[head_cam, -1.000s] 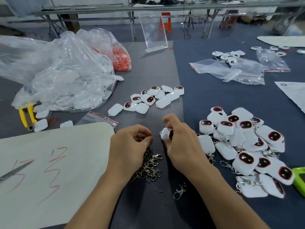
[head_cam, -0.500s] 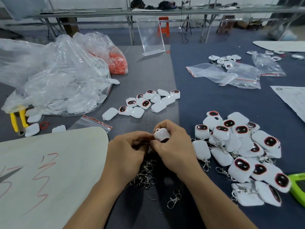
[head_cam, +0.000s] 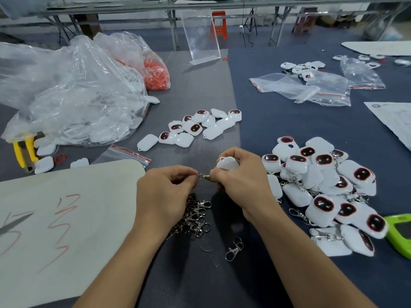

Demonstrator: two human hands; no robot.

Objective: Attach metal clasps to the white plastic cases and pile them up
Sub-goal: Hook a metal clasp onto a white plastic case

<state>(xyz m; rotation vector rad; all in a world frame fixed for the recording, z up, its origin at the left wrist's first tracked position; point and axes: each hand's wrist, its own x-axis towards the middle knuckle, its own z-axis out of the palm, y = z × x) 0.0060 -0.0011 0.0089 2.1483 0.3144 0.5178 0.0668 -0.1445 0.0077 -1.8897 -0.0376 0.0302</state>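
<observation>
Hands meet over the far edge of the heap of loose clasps point(head_cam: 195, 216): the left hand point(head_cam: 165, 192) pinches a metal clasp point(head_cam: 204, 176), the right hand point(head_cam: 244, 185) grips a white case point(head_cam: 228, 165). Finished cases point(head_cam: 322, 187) lie piled right of the heap, bare cases point(head_cam: 195, 127) beyond it.

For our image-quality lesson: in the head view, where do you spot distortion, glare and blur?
Head view: wide-angle distortion bows the far bench; glare glints on the bags and cases; the top-right corner smears; the clasp is sharp.
</observation>
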